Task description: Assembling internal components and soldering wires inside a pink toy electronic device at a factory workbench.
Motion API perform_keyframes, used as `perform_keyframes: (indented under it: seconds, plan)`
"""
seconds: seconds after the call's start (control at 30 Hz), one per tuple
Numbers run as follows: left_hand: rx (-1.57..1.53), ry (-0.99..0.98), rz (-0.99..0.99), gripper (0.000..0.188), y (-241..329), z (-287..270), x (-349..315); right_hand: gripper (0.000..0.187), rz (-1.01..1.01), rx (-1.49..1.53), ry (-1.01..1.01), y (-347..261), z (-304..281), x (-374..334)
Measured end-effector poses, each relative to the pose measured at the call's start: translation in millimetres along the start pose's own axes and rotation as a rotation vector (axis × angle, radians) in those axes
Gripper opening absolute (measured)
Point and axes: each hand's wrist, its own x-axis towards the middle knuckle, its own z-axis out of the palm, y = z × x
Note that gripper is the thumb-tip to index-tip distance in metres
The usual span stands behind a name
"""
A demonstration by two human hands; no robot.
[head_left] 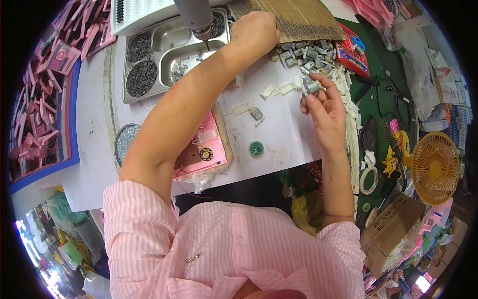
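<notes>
My right hand (pixel 323 107) holds a small grey metal part (pixel 311 85) between thumb and fingers, above the white tabletop (pixel 284 134). My left hand (pixel 254 32) reaches far forward, its fingers curled down at the edge of a cardboard sheet (pixel 298 17), beside a pile of similar grey parts (pixel 303 52). What its fingers hold is hidden. A grey electric screwdriver (pixel 195 17) hangs just left of that hand. Under my left forearm lies an open pink plastic case (pixel 206 152) with a small round speaker inside.
A steel compartment tray (pixel 172 40) holds dark screws at the back left. White plastic bits (pixel 286 88), one loose grey part (pixel 256 113) and a green disc (pixel 256 148) lie on the table. A bin of pink parts (pixel 40 99) stands left; an orange fan (pixel 435 167) and a cardboard box (pixel 393 226) stand right.
</notes>
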Motion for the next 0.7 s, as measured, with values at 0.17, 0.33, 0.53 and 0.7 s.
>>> perform_keyframes:
  seconds: [0.17,0.33,0.53,0.7]
  plan:
    - [0.022,-0.005,-0.032,0.023,-2.2,15.4,15.6,0.044,0.025,-0.001,0.027,-5.8,-8.4,-17.7]
    - [-0.020,0.047,0.036,0.021,-2.4,8.0,14.3,0.044,0.038,-0.027,-0.014,-8.9,-10.4,-29.5]
    - [-0.011,0.070,0.014,0.021,-10.9,14.0,17.2,0.044,0.056,-0.057,-0.059,-14.6,1.5,-39.1]
    - [-0.020,0.111,0.044,0.020,-16.7,20.0,17.7,0.045,0.133,-0.101,-0.115,-11.4,12.8,-48.3]
